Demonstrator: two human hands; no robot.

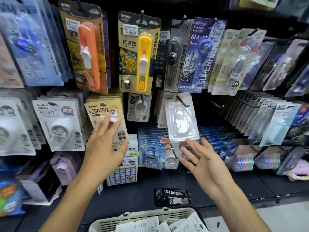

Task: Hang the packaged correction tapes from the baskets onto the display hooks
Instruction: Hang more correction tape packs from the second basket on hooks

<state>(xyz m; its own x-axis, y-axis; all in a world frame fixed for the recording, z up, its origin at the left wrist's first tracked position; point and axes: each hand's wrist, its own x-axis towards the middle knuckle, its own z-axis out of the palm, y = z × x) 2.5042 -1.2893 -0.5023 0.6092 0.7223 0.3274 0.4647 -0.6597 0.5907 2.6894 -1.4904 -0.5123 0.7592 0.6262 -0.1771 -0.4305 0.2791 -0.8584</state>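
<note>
Resting my left hand (107, 139) with straight fingers on a beige tape pack (107, 114). My right hand (199, 158) is hovering released under a white pack (182, 121) hanging on its hook (181, 100), above the basket (133, 220).

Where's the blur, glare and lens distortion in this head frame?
Head view: wide-angle bowing tilts the outer packs outward; far-left packs and top corners are soft; glare washes out the clear blister pack on its hook; left hand, right hand and the basket look slightly smeared; centre yellow pack is sharpest.
</note>
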